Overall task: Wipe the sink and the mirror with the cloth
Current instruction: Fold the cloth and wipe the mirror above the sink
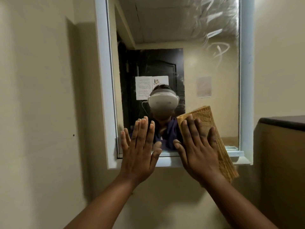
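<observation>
So the folded mustard-yellow waffle-weave cloth (212,138) sits flat against the lower right of the white-framed rectangular wall mirror (198,60), hanging down past the bottom frame. The right hand (198,151) presses it there with straight, spread fingers, no curled grip at all, probably so the whole pad rubs the glass evenly. The left hand (140,149) is flat and empty on the lower left corner, looks like bracing. Smeary streaks (216,38) up top right look like they need a pass. Sink isn't in view. Dark-topped cabinet (283,123) sits at right.
</observation>
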